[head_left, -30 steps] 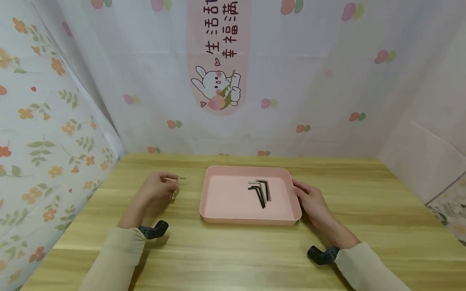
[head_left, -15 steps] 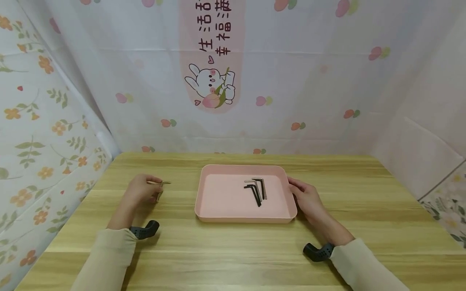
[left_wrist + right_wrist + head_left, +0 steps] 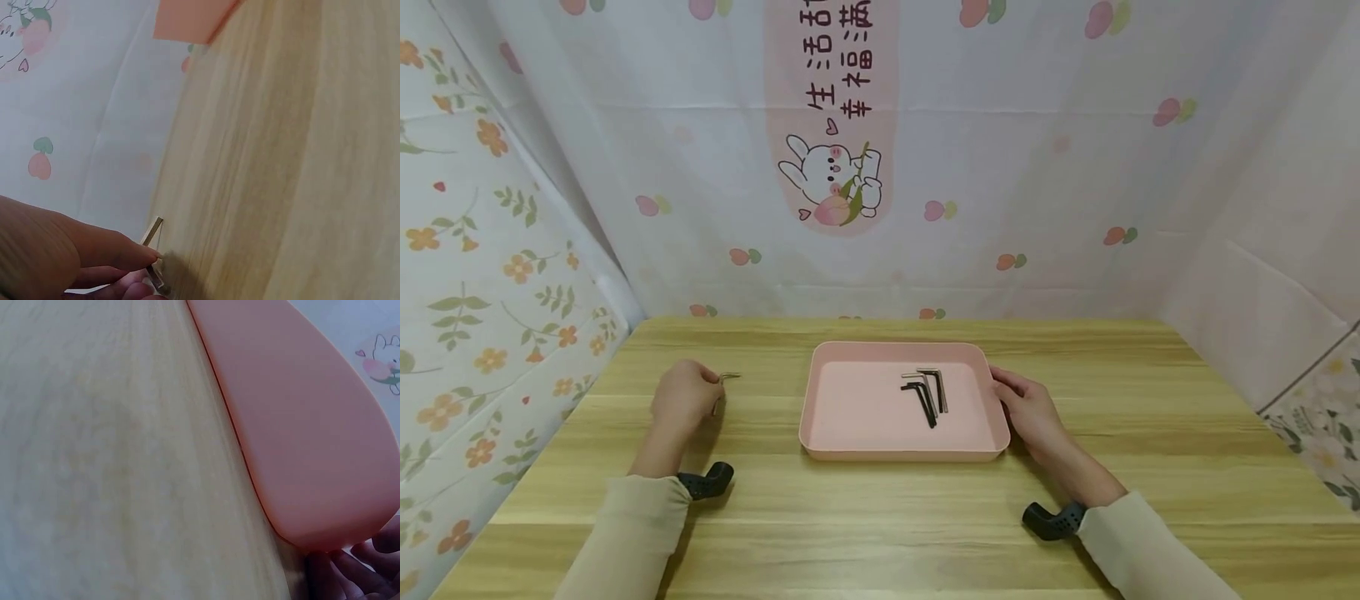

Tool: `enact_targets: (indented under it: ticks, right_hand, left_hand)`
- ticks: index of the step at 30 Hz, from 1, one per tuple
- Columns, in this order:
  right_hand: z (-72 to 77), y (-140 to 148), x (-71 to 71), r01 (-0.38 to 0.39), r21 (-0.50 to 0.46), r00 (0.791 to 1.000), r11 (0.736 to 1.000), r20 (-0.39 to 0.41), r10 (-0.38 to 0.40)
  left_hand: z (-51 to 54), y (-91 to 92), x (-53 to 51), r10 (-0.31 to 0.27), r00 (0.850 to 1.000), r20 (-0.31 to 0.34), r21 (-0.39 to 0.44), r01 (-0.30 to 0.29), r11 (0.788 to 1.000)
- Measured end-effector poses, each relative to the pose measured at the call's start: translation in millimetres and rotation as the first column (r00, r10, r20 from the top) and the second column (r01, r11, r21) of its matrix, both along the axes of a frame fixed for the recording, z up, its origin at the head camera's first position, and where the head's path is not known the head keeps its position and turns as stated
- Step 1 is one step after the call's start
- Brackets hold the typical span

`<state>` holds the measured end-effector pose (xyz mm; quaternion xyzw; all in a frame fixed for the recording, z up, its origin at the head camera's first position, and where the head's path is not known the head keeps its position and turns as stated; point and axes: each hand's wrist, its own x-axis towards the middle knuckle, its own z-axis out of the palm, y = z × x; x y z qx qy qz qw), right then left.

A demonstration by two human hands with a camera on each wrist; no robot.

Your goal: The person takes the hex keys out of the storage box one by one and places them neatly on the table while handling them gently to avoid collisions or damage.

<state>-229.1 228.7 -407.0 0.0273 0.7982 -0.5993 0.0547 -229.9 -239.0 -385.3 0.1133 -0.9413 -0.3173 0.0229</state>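
Near the left side of the table, my left hand [image 3: 685,396] pinches a brass-coloured L-shaped hex key [image 3: 728,376] between thumb and fingers, low over the wood. In the left wrist view the hex key [image 3: 152,231] shows past the fingertips, partly covered by them. A pink tray [image 3: 857,417] lies mid-table, holding several hex keys [image 3: 927,398], black and silver, grouped right of its middle. My right hand [image 3: 1033,412] grips the tray's right end; in the right wrist view, its fingers [image 3: 359,572] are against the tray wall.
The wooden table [image 3: 880,517] has bare surface between the left hand and the tray and along the front. A patterned curtain [image 3: 1000,167] hangs behind the table, and another floral cloth [image 3: 490,333] borders the left side.
My left hand has moved left, away from the tray, and turned palm-down closer to the table with the hex key. The right hand stays at the tray's end. The head view shifts slightly.
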Motion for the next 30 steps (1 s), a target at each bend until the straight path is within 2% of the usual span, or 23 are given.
enact_targets:
  ticks: [5,12,18,30]
  right_hand:
    - [-1.2,0.6,-0.1,-0.005,0.000,1.000,1.000,0.003,0.005]
    - [-2.4,3.1,-1.8,-0.002,0.012,1.000,1.000,0.004,0.002]
    - [-1.5,2.9,-1.4,-0.006,0.018,1.000,1.000,0.008,0.006]
    - [-2.7,0.8,-2.5,0.007,0.001,1.000,1.000,0.018,-0.007]
  left_hand:
    - [-1.7,0.8,0.8,0.030,1.000,0.007,-0.011,-0.030,0.999]
    - [-4.2,0.1,-3.3,0.039,0.999,-0.003,0.018,-0.039,0.999]
    - [-4.7,1.5,-2.9,0.062,0.998,-0.002,0.031,-0.062,0.998]
    - [-5.2,-2.2,-2.6,0.045,0.999,-0.007,0.016,-0.045,0.999]
